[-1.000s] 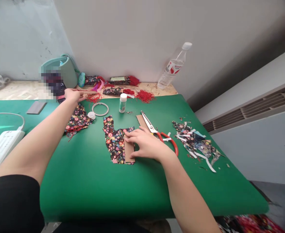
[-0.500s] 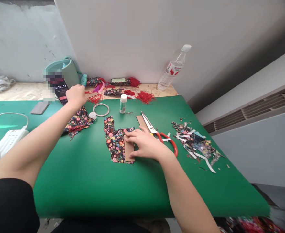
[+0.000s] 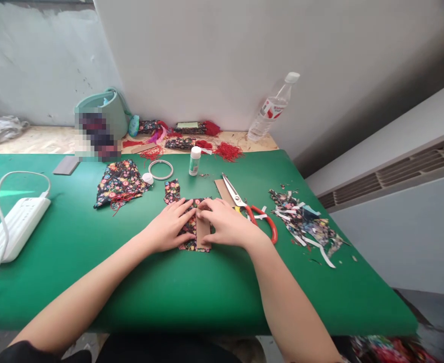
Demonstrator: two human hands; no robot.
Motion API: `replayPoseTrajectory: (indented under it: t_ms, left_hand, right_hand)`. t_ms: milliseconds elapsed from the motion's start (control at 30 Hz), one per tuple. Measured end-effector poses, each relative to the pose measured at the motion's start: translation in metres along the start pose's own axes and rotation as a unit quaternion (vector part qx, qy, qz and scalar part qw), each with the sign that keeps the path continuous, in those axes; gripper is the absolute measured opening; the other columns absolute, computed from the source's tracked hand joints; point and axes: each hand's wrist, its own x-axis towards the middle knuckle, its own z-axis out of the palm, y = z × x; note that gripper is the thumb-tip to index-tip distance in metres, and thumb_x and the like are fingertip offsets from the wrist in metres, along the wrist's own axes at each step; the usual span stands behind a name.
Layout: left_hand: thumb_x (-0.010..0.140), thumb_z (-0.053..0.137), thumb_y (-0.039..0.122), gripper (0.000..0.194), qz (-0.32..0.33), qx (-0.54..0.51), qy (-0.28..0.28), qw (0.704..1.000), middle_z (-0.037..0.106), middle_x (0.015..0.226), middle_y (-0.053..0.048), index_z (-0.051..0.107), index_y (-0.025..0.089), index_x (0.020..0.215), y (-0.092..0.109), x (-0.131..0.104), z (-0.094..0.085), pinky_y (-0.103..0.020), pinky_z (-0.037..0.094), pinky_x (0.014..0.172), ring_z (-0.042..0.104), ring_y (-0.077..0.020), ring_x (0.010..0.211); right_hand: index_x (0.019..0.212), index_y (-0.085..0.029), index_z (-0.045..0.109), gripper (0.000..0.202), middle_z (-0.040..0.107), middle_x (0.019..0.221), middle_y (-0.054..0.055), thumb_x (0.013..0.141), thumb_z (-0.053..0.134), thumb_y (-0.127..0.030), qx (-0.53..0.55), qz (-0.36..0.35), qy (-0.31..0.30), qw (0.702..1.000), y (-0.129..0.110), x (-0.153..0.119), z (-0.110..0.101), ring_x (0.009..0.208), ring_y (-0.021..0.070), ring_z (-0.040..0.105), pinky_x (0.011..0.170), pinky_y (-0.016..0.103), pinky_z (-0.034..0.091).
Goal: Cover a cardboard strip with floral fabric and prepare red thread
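Observation:
A piece of black floral fabric (image 3: 172, 190) lies flat on the green mat, partly hidden under my hands. On its right part rests a brown cardboard strip (image 3: 203, 237). My left hand (image 3: 171, 224) lies on the fabric with its fingers spread, their tips close to the strip's left edge. From the right, my right hand (image 3: 225, 222) holds the strip down, its bent fingers near the top and its thumb lower. Scissors with red handles (image 3: 240, 200) lie just beyond my right hand, over another brown cardboard piece (image 3: 222, 190).
Behind stand a glue stick (image 3: 195, 162), its white cap (image 3: 147, 178) and a ring (image 3: 160, 170). More floral fabric (image 3: 119, 181) lies left, near a white power strip (image 3: 21, 224). Scraps (image 3: 305, 222) are heaped right. A bottle (image 3: 270, 113) leans on the wall.
My left hand has come back from the phone at the back left and now lies on the fabric. My right hand stays on the cardboard strip.

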Motion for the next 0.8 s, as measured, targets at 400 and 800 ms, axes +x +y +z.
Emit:
replayPoseTrajectory:
  t_ms: [400,800]
  left_hand:
    - [0.089,0.036,0.055,0.069,-0.034,0.031,-0.007,0.999,0.026,0.151,-0.011,0.026,0.016,0.145,-0.004,-0.007,0.011,-0.046,0.020,0.112,0.017,-0.0294,0.140]
    - [0.081,0.040,0.067,0.087,-0.020,0.034,0.004,0.999,0.019,0.153,-0.013,0.019,0.015,0.147,-0.002,-0.009,0.010,-0.045,0.013,0.113,0.012,-0.0307,0.141]
  right_hand:
    - [0.105,-0.018,0.062,0.048,0.053,0.123,0.013,0.062,0.078,-0.031,0.043,-0.002,-0.001,0.999,0.004,0.001,0.001,0.113,0.0301,0.049,0.093,0.042,0.043]
    - [0.127,-0.020,0.049,0.080,0.044,0.131,0.014,0.056,0.080,-0.042,0.059,-0.022,-0.023,0.998,0.006,-0.001,0.001,0.122,0.0323,0.040,0.101,0.047,0.036]
